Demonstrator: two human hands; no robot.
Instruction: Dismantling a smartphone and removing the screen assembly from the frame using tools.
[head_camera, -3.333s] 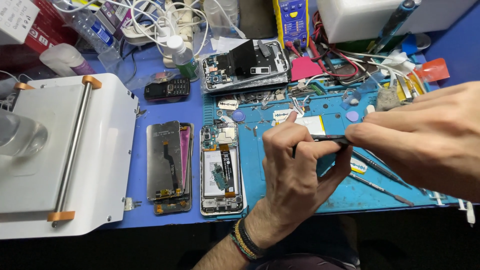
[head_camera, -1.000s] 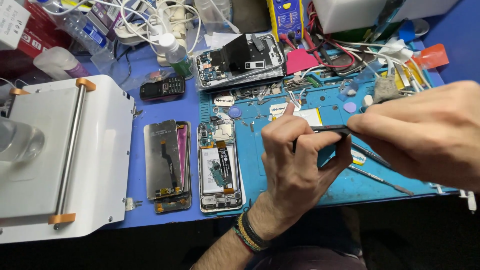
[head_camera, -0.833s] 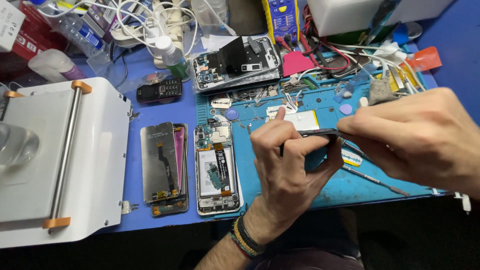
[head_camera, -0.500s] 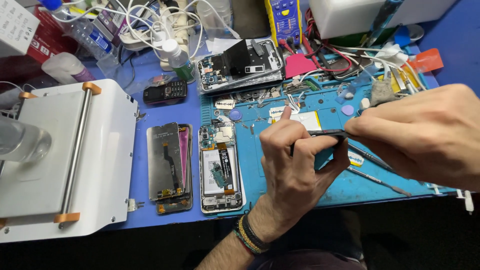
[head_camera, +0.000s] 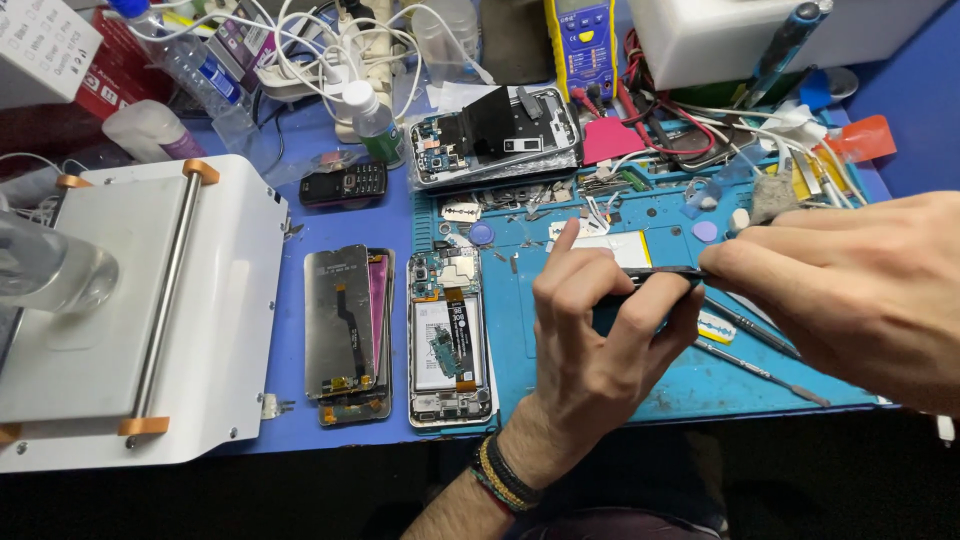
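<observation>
Head camera showed our left hand and right hand both closed on one thin dark flat strip, seemingly a slim phone part or tool, held level between them just above the blue silicone repair mat right of centre in the frame. Our left fingers curled around its near end; our right thumb and fingers pinched the far end. We could not tell exactly what the strip was, since our fingers covered most of it; only a short black edge showed between the hands.

We judged bending to be the main risk: two hands pulling or twisting against each other could kink or snap so thin a piece. A slip could also drop it among the loose screws and small scraps scattered on the mat in the upper middle of the frame, or knock it against the slim metal pry tools lying just under our right hand.

Left of our hands, well apart from them, lay an opened phone body with its white battery and circuit boards exposed, and beside it a detached dark screen panel with a flex cable, both on the blue tabletop. A careless elbow could have shifted them.
</observation>
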